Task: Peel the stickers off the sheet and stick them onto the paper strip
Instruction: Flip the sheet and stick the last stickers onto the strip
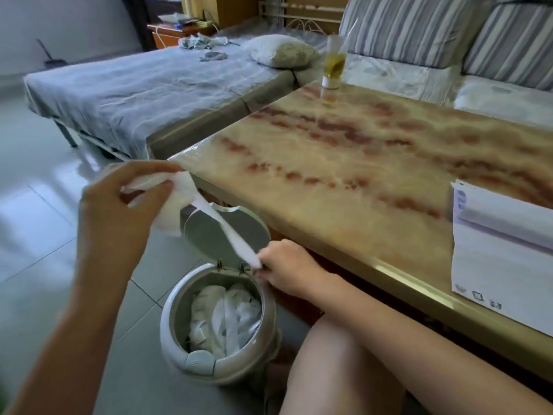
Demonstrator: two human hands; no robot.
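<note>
We hold the crumpled white paper strip (pixel 232 236) stretched above the open round grey pedal bin (pixel 245 365). The left hand (pixel 119 205) grips its wad and the right hand (pixel 287 268) pinches the twisted tail (poised for dropping, we'd judge). The white sticker sheet (pixel 502 265) lies well apart on the marbled tabletop (pixel 359 175).

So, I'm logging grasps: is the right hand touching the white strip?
Touching. The head view shows the right hand pinching the lower end of the white strip.
</note>
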